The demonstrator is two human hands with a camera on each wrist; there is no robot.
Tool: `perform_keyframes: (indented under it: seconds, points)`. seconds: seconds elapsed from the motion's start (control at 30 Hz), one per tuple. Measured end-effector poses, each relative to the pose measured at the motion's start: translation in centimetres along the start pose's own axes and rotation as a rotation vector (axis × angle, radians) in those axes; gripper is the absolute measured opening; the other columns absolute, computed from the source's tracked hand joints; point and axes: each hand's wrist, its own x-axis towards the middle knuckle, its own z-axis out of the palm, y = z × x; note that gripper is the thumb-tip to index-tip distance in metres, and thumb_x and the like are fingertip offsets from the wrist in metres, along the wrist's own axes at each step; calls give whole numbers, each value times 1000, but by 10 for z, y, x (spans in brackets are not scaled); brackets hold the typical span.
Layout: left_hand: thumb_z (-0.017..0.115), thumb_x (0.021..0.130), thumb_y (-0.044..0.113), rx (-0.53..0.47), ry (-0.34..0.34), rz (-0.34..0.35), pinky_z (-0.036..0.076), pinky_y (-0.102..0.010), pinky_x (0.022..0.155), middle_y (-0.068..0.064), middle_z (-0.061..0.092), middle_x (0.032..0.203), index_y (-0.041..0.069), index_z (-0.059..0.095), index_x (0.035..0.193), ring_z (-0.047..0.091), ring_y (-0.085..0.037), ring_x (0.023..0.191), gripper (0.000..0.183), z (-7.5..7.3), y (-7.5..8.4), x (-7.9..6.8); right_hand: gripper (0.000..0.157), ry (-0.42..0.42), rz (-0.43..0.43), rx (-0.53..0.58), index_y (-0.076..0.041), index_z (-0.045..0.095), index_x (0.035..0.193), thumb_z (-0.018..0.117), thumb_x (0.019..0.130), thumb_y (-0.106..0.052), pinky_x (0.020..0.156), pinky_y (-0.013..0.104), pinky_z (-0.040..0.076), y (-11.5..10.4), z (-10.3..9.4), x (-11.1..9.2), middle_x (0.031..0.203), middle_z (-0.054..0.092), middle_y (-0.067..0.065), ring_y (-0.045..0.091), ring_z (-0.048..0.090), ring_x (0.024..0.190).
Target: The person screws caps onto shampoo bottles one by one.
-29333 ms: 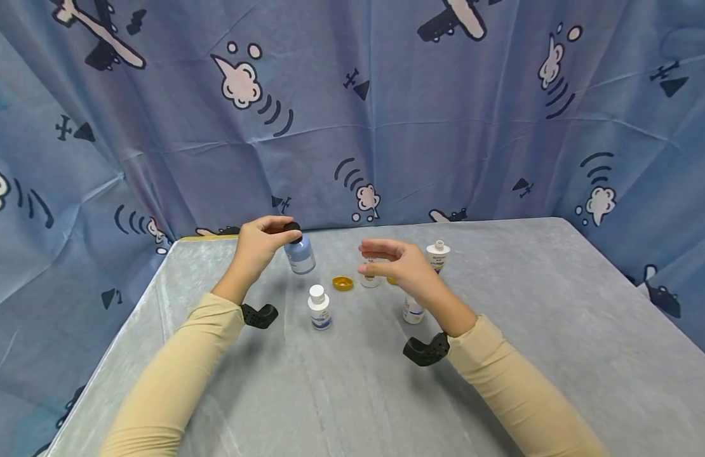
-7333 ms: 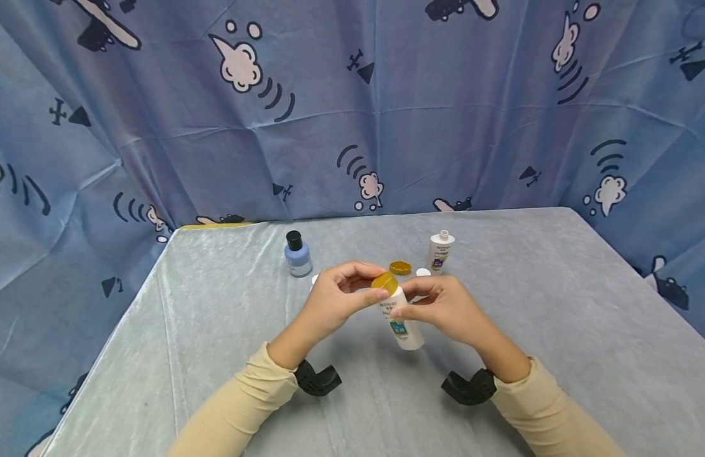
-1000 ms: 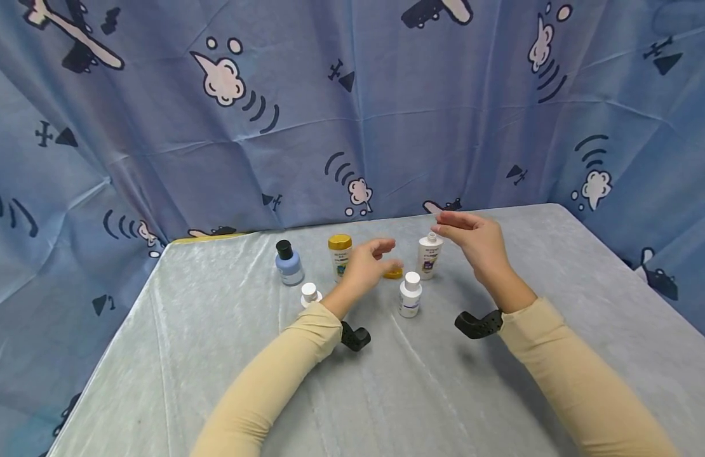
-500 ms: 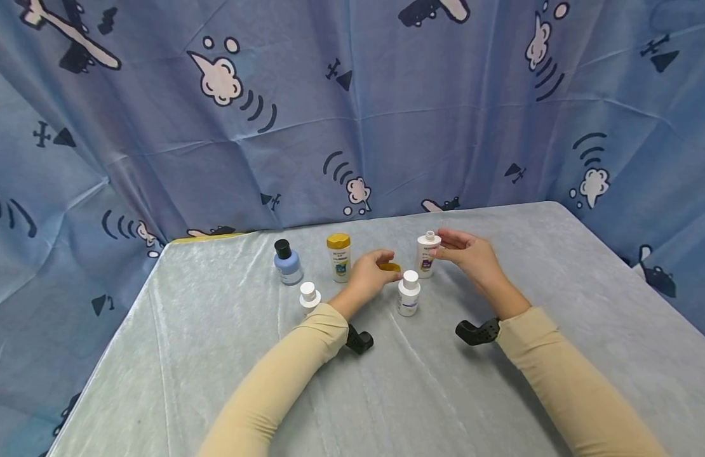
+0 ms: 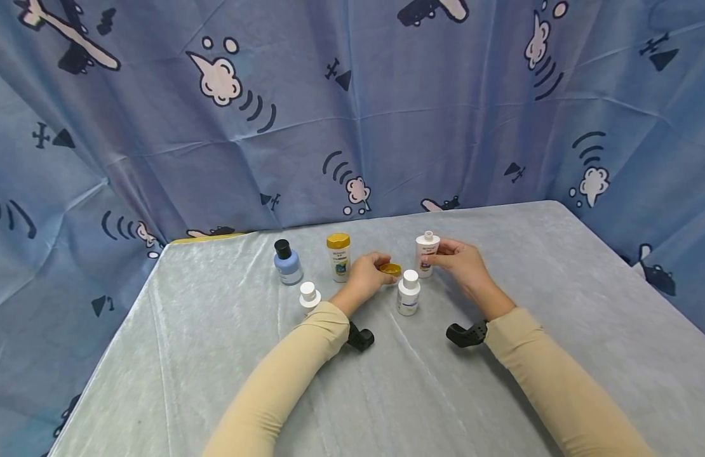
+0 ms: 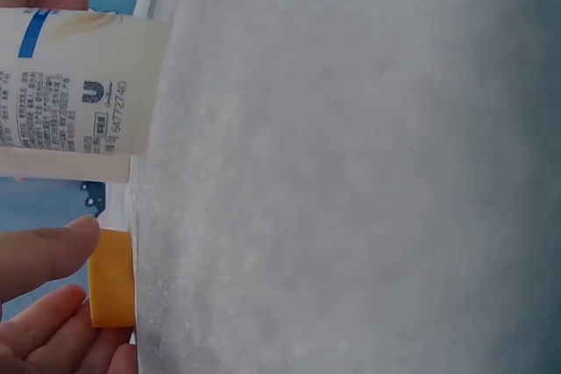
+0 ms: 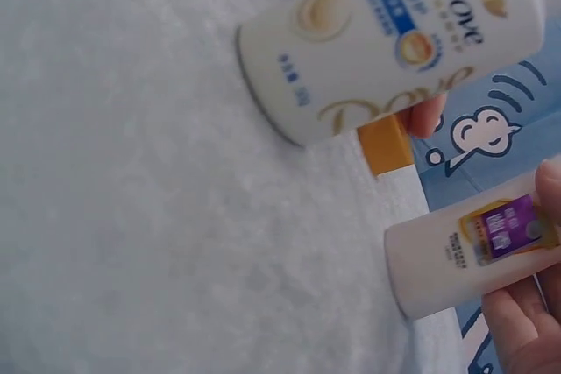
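Note:
My left hand [image 5: 365, 274] pinches a loose yellow bottle cap [image 5: 390, 270] that sits on the table; in the left wrist view the thumb and fingers are on opposite sides of the cap [image 6: 112, 279]. My right hand [image 5: 463, 266] grips an uncapped white shampoo bottle [image 5: 427, 244] from its right side. This bottle stands upright, with a bare nozzle and a purple label [image 7: 507, 229]. Between the hands and nearer the front stands a white Dove bottle [image 5: 408, 298] with a white cap.
A white bottle with a yellow cap [image 5: 338, 259] stands left of the left hand. Farther left is a blue bottle [image 5: 288, 266] with a black cap. Another white-capped bottle [image 5: 310, 297] is partly hidden by the left sleeve. A patterned curtain [image 5: 352, 114] hangs behind the table.
The yellow-capped bottle, earlier in both hands, now stands at the back. Over the last second the left hand has lowered onto the loose cap, and the right hand has come down onto the uncapped bottle.

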Motion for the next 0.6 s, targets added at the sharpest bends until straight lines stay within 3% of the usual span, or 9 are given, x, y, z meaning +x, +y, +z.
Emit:
perform_keyframes:
  seconds: [0.13, 0.27, 0.33, 0.6]
  points:
    - [77, 83, 2, 7, 2, -13, 51, -32, 102, -11, 68, 129, 2, 65, 127, 63, -24, 118, 45, 1, -1, 1, 61, 14, 1, 2, 4, 49, 142, 74, 89, -13, 107, 30, 44, 4, 1, 1, 125, 68, 3, -8, 57, 95]
    - [77, 83, 1, 21, 13, -32, 53, -30, 98, -10, 71, 122, 4, 70, 120, 64, -23, 113, 38, 2, 0, 1, 59, 28, -23, 35, 8, 52, 138, 76, 88, -12, 91, 15, 46, 9, 1, 2, 96, 68, -21, -11, 59, 90]
    - [77, 83, 2, 37, 16, -45, 54, -29, 96, -9, 72, 118, 6, 72, 116, 65, -21, 110, 33, 2, 0, 2, 58, 30, -33, 54, 9, 53, 136, 76, 87, -12, 85, 11, 47, 10, 1, 3, 89, 66, -26, -11, 59, 89]
    - [80, 82, 6, 48, 60, -53, 55, -27, 87, -8, 74, 112, 7, 75, 109, 66, -19, 103, 27, 1, 2, -1, 54, 100, -36, 4, 6, 58, 133, 77, 87, -17, 82, 11, 47, 14, 3, 2, 84, 63, -28, -9, 58, 89]
